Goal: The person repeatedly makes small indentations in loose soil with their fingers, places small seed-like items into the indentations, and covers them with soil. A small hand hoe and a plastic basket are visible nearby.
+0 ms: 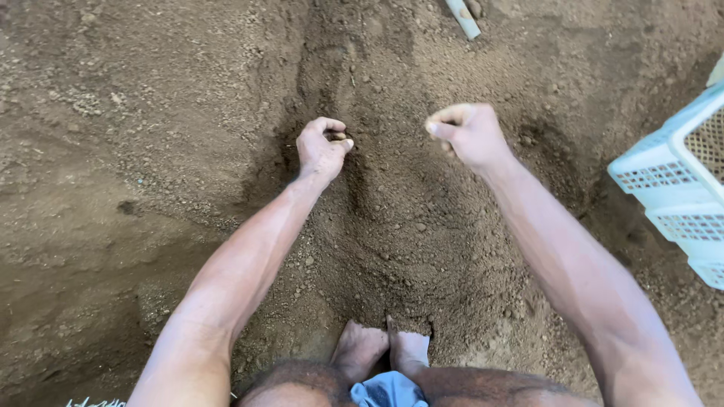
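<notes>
My left hand (322, 147) is low over a shallow furrow (339, 68) in loose brown soil. Its fingers are curled around a small dark lump, which looks like a clod or a seed; I cannot tell which. My right hand (467, 134) hovers to the right of the furrow as a closed fist, thumb pressed on the curled fingers; whatever is inside is hidden. Both bare forearms reach forward from the bottom of the view. My bare feet (381, 350) stand in the soil at the near end of the furrow.
A pale blue plastic crate (671, 181) with perforated walls stands on the soil at the right edge. A light-coloured stick or handle (463, 18) lies at the top, beside the furrow. Crumbly soil covers the rest of the ground.
</notes>
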